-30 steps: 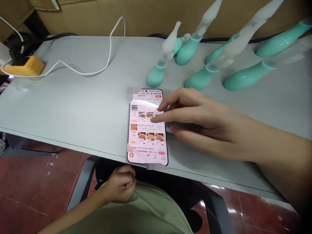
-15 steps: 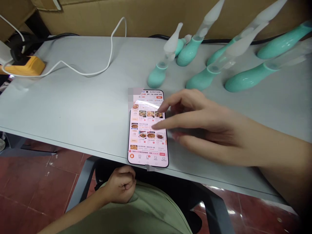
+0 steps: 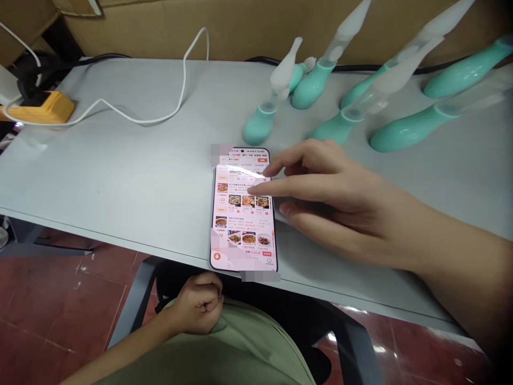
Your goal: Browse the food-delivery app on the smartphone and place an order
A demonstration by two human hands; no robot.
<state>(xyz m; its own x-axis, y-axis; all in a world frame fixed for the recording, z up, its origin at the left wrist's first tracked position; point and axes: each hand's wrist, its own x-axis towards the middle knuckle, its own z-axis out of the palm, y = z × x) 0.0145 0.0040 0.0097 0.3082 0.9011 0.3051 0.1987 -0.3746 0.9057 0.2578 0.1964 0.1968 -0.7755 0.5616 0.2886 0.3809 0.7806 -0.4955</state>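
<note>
A smartphone (image 3: 244, 214) lies face up near the front edge of the table, its lit screen showing a list of food pictures and prices. Over its right half reaches my right hand (image 3: 344, 198), open, fingers apart. The index fingertip is on or just above the screen; whether it touches I cannot tell. The thumb stays off to the phone's right side. My left hand (image 3: 200, 303) rests in my lap below the table edge, closed in a fist with nothing visible in it.
Several teal bulb-shaped devices with translucent pointed tips (image 3: 258, 125) stand behind the phone and to the right. A white cable (image 3: 140, 122) snakes across the grey table (image 3: 120, 176) from a yellow power strip (image 3: 52, 108). Cardboard (image 3: 160, 32) lines the back.
The list on the screen has scrolled down a little. My right index finger has moved slightly up the screen, away from me. My left hand has stayed still.
</note>
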